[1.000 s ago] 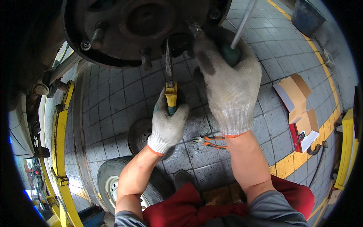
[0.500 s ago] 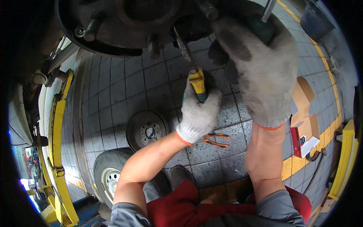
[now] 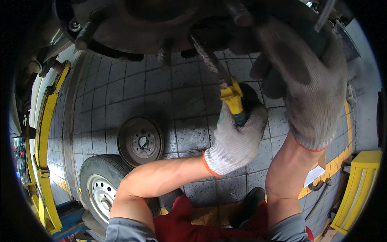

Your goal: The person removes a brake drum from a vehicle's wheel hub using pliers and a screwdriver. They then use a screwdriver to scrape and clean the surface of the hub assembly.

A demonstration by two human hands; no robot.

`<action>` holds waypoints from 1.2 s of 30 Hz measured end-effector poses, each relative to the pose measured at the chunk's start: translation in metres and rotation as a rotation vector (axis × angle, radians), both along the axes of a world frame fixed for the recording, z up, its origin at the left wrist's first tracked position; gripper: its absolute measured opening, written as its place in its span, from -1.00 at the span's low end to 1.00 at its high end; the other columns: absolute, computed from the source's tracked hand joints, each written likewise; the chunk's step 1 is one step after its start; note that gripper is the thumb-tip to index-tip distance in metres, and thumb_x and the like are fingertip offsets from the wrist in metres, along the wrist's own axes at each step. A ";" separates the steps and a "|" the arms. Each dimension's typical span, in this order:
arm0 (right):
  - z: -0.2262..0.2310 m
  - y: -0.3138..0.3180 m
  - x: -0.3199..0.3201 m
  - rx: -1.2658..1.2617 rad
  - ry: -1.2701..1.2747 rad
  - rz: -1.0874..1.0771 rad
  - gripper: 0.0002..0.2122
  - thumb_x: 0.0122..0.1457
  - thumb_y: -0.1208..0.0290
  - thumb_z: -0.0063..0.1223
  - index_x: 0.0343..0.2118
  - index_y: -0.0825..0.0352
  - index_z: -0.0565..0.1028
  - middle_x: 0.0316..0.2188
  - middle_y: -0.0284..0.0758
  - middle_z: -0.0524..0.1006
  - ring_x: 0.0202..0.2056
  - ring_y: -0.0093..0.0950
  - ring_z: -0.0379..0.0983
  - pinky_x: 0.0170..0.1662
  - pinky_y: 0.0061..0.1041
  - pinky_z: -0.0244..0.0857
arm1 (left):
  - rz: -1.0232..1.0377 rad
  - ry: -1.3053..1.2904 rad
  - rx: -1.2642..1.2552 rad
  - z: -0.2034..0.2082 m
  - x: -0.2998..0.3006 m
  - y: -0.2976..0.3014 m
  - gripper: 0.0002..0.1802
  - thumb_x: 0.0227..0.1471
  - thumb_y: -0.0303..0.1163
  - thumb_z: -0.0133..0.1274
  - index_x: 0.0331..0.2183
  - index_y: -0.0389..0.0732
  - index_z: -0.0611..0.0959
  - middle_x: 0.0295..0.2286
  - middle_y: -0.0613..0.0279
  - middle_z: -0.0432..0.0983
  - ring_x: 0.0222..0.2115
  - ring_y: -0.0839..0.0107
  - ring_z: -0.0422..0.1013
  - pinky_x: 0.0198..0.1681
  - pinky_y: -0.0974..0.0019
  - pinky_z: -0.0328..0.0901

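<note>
A dark wheel hub (image 3: 161, 30) with threaded wheel studs (image 3: 164, 56) hangs overhead at the top of the view. My left hand (image 3: 238, 139), in a grey-white knit glove, is closed around the yellow and green handle of a flat-bladed tool (image 3: 232, 99). Its worn metal blade points up to the hub's underside; shadow obscures whether the tip touches. My gloved right hand (image 3: 312, 84) is raised close to the hub's right side, wrapped round the dark green handle of a screwdriver-like tool (image 3: 325, 16). The metal shaft sticks up; its far end is out of view.
On the tiled floor, a brake drum (image 3: 141, 142) leans by a wheel with tyre (image 3: 93, 177). Yellow lift arms stand left (image 3: 45, 125) and right (image 3: 360, 189). A dark bin (image 3: 346, 40) is at the wall. A white piece (image 3: 314, 176) shows beside my right forearm.
The view has shifted. Both hands appear further right, still holding their tools. The orange-handled pliers are no longer visible, and my right arm now covers most of the cardboard box.
</note>
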State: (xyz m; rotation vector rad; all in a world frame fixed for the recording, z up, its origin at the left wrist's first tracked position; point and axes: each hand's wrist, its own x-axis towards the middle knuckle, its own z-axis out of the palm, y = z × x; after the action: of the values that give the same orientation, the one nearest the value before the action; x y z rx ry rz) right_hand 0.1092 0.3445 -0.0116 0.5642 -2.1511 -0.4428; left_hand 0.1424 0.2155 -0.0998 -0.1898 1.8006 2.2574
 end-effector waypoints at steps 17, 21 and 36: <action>-0.020 -0.051 0.080 -1.559 -0.933 0.220 -0.67 0.26 0.39 0.08 0.03 0.42 0.45 -0.21 -0.20 0.53 -0.26 -0.45 0.51 -0.22 -0.43 0.40 | -0.139 0.351 -0.095 -0.045 -0.024 -0.038 -0.45 0.17 -0.28 0.19 0.10 -0.24 0.39 -0.15 0.04 0.60 -0.19 0.18 0.59 -0.14 0.15 0.50; -0.017 -0.048 0.067 -1.503 -0.963 0.263 -0.71 0.30 0.43 0.07 0.01 0.47 0.46 -0.15 -0.13 0.52 -0.25 -0.42 0.51 -0.22 -0.46 0.42 | -0.342 0.052 0.206 -0.072 -0.035 -0.062 -0.28 0.19 0.09 0.13 0.18 -0.18 0.38 -0.02 0.01 0.54 -0.06 0.10 0.52 0.03 -0.02 0.44; -0.044 -0.052 0.045 -1.021 -0.540 0.538 -0.71 0.07 0.58 0.15 -0.10 0.42 0.52 -0.13 0.04 0.42 -0.22 -0.10 0.46 -0.20 -0.29 0.42 | -0.374 -0.024 0.195 -0.093 -0.034 -0.055 -0.40 0.35 0.09 -0.13 0.16 -0.16 0.41 0.02 0.08 0.50 -0.01 0.21 0.48 0.05 0.08 0.43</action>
State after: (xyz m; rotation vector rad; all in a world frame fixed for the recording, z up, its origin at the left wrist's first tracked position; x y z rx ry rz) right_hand 0.1539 0.2922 -0.0559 0.6448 -2.2180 1.1568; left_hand 0.1079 0.1605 -0.1930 0.1443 1.4481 2.1285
